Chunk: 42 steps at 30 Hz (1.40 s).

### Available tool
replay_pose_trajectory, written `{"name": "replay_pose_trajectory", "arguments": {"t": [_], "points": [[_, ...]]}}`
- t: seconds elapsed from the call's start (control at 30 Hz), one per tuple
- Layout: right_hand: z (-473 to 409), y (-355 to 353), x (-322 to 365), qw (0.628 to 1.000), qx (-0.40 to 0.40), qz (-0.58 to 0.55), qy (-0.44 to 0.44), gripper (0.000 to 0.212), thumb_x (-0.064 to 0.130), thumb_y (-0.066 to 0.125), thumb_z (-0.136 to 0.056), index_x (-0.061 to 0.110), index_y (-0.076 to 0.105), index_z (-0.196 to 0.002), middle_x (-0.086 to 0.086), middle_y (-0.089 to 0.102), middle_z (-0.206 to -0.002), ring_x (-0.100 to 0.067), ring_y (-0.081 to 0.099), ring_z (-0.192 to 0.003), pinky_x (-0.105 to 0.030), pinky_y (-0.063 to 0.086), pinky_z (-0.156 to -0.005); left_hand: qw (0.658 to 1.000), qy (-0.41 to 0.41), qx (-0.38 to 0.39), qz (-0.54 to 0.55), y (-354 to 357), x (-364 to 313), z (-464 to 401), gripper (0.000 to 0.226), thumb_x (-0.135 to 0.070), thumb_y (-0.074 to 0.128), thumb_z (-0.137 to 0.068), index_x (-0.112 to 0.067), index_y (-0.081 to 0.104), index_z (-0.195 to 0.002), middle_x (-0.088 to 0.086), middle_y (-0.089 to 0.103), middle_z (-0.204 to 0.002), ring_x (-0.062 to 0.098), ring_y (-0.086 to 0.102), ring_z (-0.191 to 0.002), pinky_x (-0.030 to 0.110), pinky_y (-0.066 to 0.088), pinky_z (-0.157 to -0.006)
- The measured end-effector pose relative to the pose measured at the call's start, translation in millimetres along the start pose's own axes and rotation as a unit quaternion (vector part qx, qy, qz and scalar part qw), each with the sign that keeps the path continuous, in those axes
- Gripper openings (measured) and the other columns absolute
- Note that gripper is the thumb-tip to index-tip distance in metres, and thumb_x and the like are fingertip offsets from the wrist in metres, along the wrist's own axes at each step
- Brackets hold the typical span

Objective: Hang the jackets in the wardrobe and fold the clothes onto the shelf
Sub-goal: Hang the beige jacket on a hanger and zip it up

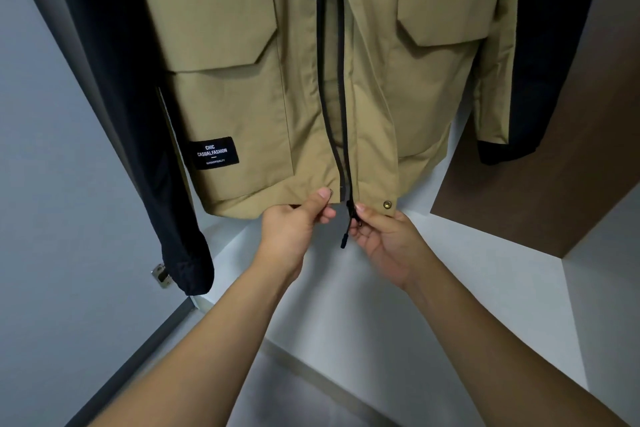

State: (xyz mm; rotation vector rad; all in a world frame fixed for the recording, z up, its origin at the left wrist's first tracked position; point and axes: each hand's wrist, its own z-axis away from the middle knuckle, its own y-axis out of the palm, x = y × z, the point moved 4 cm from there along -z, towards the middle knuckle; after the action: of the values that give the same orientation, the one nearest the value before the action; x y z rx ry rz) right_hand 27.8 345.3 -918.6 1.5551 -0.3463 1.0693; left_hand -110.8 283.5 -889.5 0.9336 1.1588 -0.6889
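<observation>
Left hand [298, 225], right hand [384, 239] pinch khaki jacket [259, 80] hem; collar cropped.

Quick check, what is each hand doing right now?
Left hand: pinching the bottom hem of the khaki jacket, left of the zipper.
Right hand: fingers pinching the zipper pull at the hem.

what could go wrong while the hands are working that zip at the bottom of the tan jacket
1. The left hand pinches one side of the hem and the right hand holds the zip slider; if the two halves sit unevenly, the zip may jam or catch fabric.
2. Pulling down on the tan jacket could drag it off its hanger, which is out of view.
3. The dark jacket sleeve hangs close by and could get knocked.
</observation>
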Motion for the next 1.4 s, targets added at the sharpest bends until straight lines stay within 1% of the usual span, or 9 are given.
{"name": "replay_pose_trajectory", "arguments": {"t": [0.1, 0.17, 0.3, 0.47, 0.73, 0.83, 1.0, 1.27, 1.4], "points": [[2, 6, -1, 1.0, 0.003, -0.013, 0.002, 0.012, 0.007, 0.071, -0.073, 0.009, 0.075, -0.084, -0.006, 0.071, -0.085, -0.014, 0.065, -0.068, -0.024, 0.054, -0.065, 0.997, 0.016, -0.046, -0.056, -1, 3, 2, 0.035, -0.035, 0.077, -0.084, -0.017, 0.069, -0.055, -0.009, 0.064, -0.055, -0.004, 0.055, -0.053, 0.002, 0.039, -0.053], [3, 11, -2, 1.0, 0.013, -0.015, 0.006, 0.015, 0.007, 0.07, -0.074, 0.007, 0.074, -0.088, -0.007, 0.072, -0.089, -0.014, 0.065, -0.07, -0.024, 0.054, -0.066, 0.995, 0.029, -0.062, -0.066, 0, 5, 3, 0.036, -0.033, 0.076, -0.085, -0.016, 0.068, -0.055, -0.011, 0.059, -0.05, -0.005, 0.051, -0.047, 0.003, 0.036, -0.048], [4, 16, -2, 1.0, 0.012, -0.017, 0.006, 0.014, 0.005, 0.068, -0.077, 0.005, 0.072, -0.091, -0.009, 0.072, -0.091, -0.015, 0.065, -0.07, -0.025, 0.054, -0.066, 0.994, 0.084, -0.071, -0.002, 2, -2, 8, 0.013, -0.018, 0.071, -0.09, -0.012, 0.069, -0.079, -0.007, 0.064, -0.057, -0.002, 0.054, -0.053, 0.005, 0.043, -0.056], [7, 20, -4, 0.999, 0.001, -0.026, 0.019, 0.018, 0.0, 0.063, -0.086, 0.01, 0.076, -0.08, -0.006, 0.072, -0.084, -0.013, 0.066, -0.068, -0.024, 0.055, -0.064, 0.989, 0.121, -0.086, 0.012, 1, -6, 11, 0.006, -0.013, 0.07, -0.09, -0.011, 0.069, -0.085, -0.006, 0.066, -0.062, -0.001, 0.059, -0.059, 0.01, 0.047, -0.062], [7, 22, -7, 0.998, -0.009, -0.048, 0.039, 0.01, 0.0, 0.059, -0.09, 0.006, 0.066, -0.095, -0.004, 0.072, -0.083, -0.011, 0.065, -0.067, -0.023, 0.055, -0.064, 0.987, 0.139, -0.08, -0.016, 3, -1, 14, 0.021, -0.015, 0.071, -0.09, 0.004, 0.068, -0.097, -0.002, 0.068, -0.074, -0.004, 0.061, -0.063, 0.005, 0.043, -0.064], [7, 24, -7, 0.997, -0.008, -0.055, 0.044, 0.011, 0.001, 0.06, -0.089, 0.006, 0.066, -0.097, -0.004, 0.072, -0.085, -0.011, 0.066, -0.068, -0.022, 0.055, -0.066, 0.985, 0.147, -0.088, -0.014, 3, -3, 17, 0.026, -0.013, 0.071, -0.09, 0.007, 0.066, -0.106, 0.008, 0.072, -0.091, 0.001, 0.067, -0.079, 0.009, 0.048, -0.073], [8, 26, -10, 0.998, -0.014, -0.045, 0.049, 0.012, 0.001, 0.061, -0.088, 0.005, 0.065, -0.098, -0.005, 0.07, -0.082, -0.011, 0.064, -0.066, -0.022, 0.054, -0.064, 0.981, 0.163, -0.11, 0.003, 3, -7, 17, 0.033, -0.012, 0.07, -0.091, 0.006, 0.062, -0.117, 0.021, 0.069, -0.116, 0.026, 0.064, -0.111, 0.032, 0.047, -0.102], [8, 30, -11, 0.997, -0.014, -0.053, 0.045, 0.011, 0.002, 0.058, -0.091, 0.007, 0.066, -0.096, -0.003, 0.07, -0.079, -0.009, 0.065, -0.068, -0.022, 0.054, -0.071, 0.982, 0.152, -0.11, -0.012, 3, -3, 17, 0.034, -0.016, 0.072, -0.09, 0.002, 0.064, -0.117, 0.015, 0.07, -0.116, 0.022, 0.064, -0.114, 0.039, 0.044, -0.107], [8, 31, -11, 0.997, -0.02, -0.06, 0.046, 0.01, 0.003, 0.058, -0.092, 0.007, 0.067, -0.095, -0.004, 0.069, -0.079, -0.009, 0.064, -0.067, -0.022, 0.053, -0.073, 0.977, 0.177, -0.119, -0.015, 2, -4, 19, 0.04, -0.02, 0.074, -0.089, -0.009, 0.063, -0.125, -0.004, 0.069, -0.122, 0.006, 0.059, -0.12, 0.026, 0.039, -0.111]]}}
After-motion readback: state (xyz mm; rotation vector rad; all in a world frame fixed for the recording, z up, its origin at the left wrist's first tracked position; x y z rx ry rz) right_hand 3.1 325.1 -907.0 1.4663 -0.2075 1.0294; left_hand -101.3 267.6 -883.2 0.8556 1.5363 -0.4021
